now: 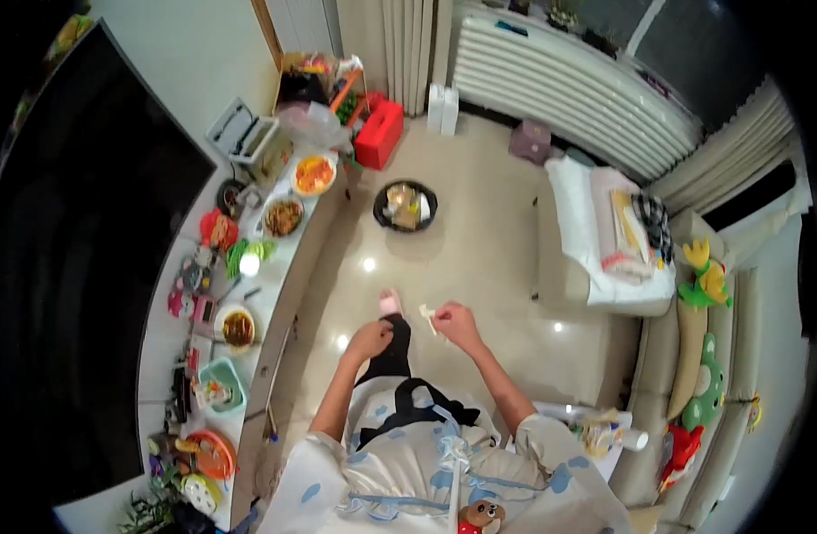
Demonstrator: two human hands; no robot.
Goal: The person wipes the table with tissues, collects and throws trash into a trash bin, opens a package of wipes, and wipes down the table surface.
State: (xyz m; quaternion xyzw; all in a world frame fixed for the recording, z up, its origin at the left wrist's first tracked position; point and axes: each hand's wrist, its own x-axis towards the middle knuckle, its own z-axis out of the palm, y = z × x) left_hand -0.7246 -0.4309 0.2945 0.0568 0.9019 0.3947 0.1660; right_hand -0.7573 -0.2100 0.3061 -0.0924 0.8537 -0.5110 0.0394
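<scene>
My right hand [457,326] is pinched on a small, thin, pale strip [427,314] that looks like peel or paper; its exact kind is too small to tell. The strip hangs off the fingertips above the tiled floor [479,240]. To its left, my left hand [371,339] is curled above my dark trouser leg [390,353]. Its fingers are closed, and whatever may be in them is hidden. Just beyond this hand shows a pink slipper [390,303]. Farther ahead stands a round black bin [381,210] with light-coloured waste inside.
Along the left, a long white cabinet [279,258] carries plates of food, a bowl of dark soup [239,328], a teal basket [235,378] and toys. A red box [379,135] stands ahead. To the right are a cloth-covered ottoman [564,258] and a sofa [653,365].
</scene>
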